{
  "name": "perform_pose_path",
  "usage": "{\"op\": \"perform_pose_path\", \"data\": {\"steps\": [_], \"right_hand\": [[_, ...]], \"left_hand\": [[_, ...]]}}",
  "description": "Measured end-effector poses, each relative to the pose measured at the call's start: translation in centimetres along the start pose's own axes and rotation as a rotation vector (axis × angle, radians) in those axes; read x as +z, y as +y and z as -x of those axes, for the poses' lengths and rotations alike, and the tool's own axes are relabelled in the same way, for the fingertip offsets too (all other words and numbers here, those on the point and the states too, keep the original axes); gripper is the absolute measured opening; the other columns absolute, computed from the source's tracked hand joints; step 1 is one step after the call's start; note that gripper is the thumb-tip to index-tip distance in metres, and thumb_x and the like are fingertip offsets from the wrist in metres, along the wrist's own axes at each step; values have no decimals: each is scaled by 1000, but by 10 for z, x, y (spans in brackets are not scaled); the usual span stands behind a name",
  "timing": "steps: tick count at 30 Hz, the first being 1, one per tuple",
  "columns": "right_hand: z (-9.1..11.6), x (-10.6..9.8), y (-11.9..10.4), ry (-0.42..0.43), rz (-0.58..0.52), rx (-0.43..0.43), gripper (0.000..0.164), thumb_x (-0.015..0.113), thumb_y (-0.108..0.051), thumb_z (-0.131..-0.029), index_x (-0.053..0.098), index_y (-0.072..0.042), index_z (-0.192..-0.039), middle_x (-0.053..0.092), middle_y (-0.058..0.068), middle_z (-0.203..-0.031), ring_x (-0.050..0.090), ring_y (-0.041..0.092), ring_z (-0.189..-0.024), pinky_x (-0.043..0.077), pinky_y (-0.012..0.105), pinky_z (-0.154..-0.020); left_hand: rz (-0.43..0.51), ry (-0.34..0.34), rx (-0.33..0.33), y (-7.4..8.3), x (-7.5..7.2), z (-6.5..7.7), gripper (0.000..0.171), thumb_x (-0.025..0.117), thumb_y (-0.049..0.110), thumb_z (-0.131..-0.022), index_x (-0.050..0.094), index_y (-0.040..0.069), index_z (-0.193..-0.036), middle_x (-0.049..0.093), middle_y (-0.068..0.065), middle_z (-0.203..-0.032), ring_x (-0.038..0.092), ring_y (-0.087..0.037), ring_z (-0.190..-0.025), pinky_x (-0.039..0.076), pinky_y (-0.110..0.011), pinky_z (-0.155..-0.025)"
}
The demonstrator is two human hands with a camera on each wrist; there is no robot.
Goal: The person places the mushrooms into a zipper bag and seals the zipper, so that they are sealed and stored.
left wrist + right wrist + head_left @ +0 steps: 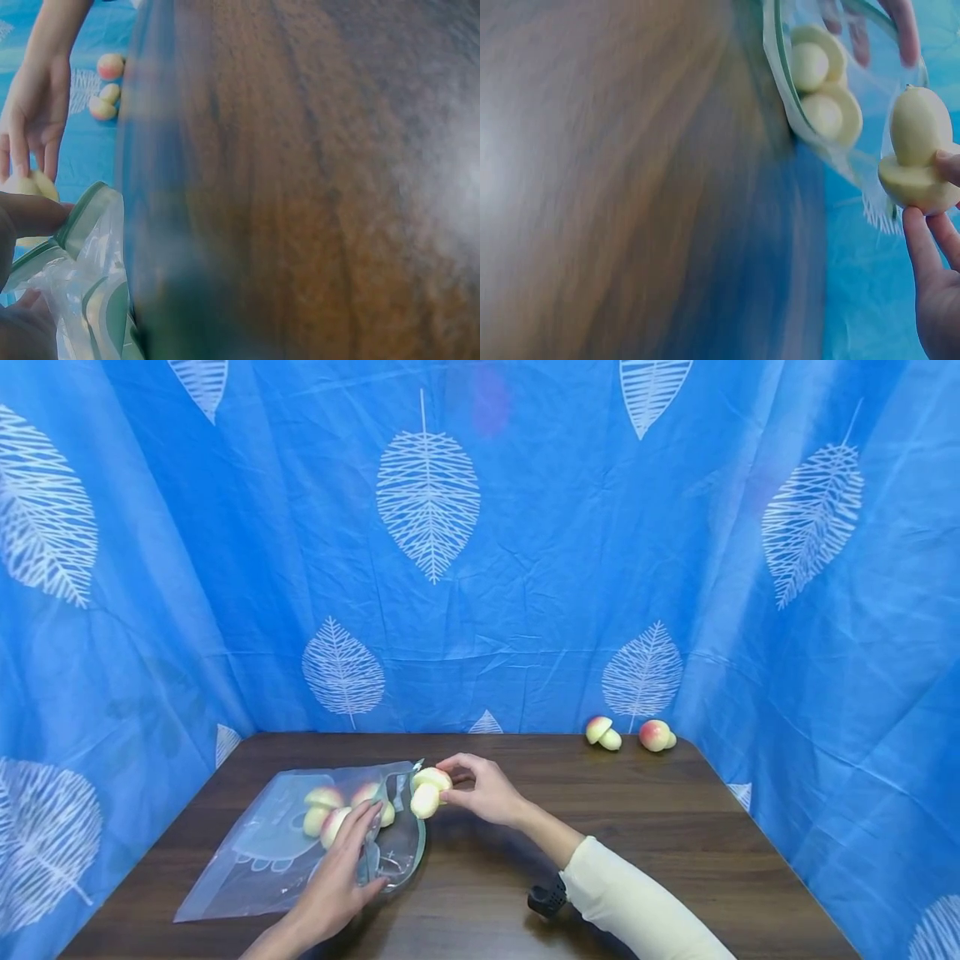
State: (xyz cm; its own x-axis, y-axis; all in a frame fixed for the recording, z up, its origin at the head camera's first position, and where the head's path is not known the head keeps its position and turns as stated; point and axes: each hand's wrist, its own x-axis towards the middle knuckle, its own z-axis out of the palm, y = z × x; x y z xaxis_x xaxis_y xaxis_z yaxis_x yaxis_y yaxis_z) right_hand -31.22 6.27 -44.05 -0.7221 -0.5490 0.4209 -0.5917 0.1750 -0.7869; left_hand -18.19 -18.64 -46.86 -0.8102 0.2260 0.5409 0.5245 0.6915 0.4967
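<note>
My right hand [483, 789] pinches a toy mushroom [426, 793], pale yellow, between thumb and fingertips at the mouth of a clear zip bag [225, 877]. In the right wrist view, the held mushroom's rounded stem points up toward the bag. My left hand [337, 877] holds the bag's mouth, its fingers over the top layer and the thumb by the near edge. The green-edged opening gapes toward the right in the head view. Inside lie more toy mushrooms [321, 814] with pinkish caps, partly hidden by my left fingers.
Two more toy mushrooms, one tipped over [602, 733] and one showing its red cap [656, 736], lie at the back right of the dark wooden table [637, 835]. A blue leaf-print curtain [525, 568] surrounds the table. A black device [547, 897] sits by my right sleeve.
</note>
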Motion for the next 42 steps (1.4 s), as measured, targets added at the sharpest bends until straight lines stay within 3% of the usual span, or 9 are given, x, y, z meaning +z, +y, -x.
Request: {"op": "perform_pose_path", "data": {"steps": [4,11,21,29,35,38,42], "right_hand": [[-4,17,0,-39,13,-4,38,81,-2,-88,69,-2,-124,69,9,-118,68,20,-104,61,39,-89],[-12,40,1,-50,153,-51,36,81,-2,-88,70,-3,-123,66,8,-112,67,12,-99,58,18,-80],[-18,57,7,41,302,-26,36,84,-4,-86,71,-4,-119,65,5,-107,64,9,-93,56,14,-77],[-21,70,3,160,371,-52,26,88,-7,-83,72,-5,-104,66,3,-97,65,6,-86,54,11,-75],[-24,80,-1,246,507,-45,20,90,-16,-82,72,-13,-89,66,-5,-85,61,0,-75,51,11,-68],[-25,83,-3,193,491,-30,14,87,-18,-85,77,-13,-94,73,-7,-89,65,-1,-78,53,11,-69],[-24,76,-9,26,371,-1,23,81,-14,-91,79,-8,-113,77,0,-106,71,4,-94,57,15,-79]], "left_hand": [[15,1,4,0,0,-1,108,92,-14,-57,42,-2,-153,40,-23,-154,50,-43,-131,61,-41,-87],[19,12,13,2,1,-1,109,93,-14,-57,42,-3,-152,43,-21,-151,53,-38,-128,61,-36,-84],[11,-2,2,1,2,-2,108,93,-14,-58,42,-2,-152,41,-22,-153,50,-39,-131,61,-36,-85],[-20,54,106,0,3,-3,111,95,-14,-53,44,-4,-150,44,-22,-151,51,-39,-129,61,-39,-85],[21,36,63,0,2,-4,109,93,-14,-57,41,-4,-152,41,-23,-154,49,-39,-131,61,-37,-84],[40,29,40,1,2,-3,109,93,-14,-58,40,-4,-153,40,-24,-154,49,-40,-131,61,-37,-85],[18,38,40,1,-1,-4,108,93,-13,-60,39,-3,-153,38,-26,-154,48,-42,-131,61,-40,-85]]}}
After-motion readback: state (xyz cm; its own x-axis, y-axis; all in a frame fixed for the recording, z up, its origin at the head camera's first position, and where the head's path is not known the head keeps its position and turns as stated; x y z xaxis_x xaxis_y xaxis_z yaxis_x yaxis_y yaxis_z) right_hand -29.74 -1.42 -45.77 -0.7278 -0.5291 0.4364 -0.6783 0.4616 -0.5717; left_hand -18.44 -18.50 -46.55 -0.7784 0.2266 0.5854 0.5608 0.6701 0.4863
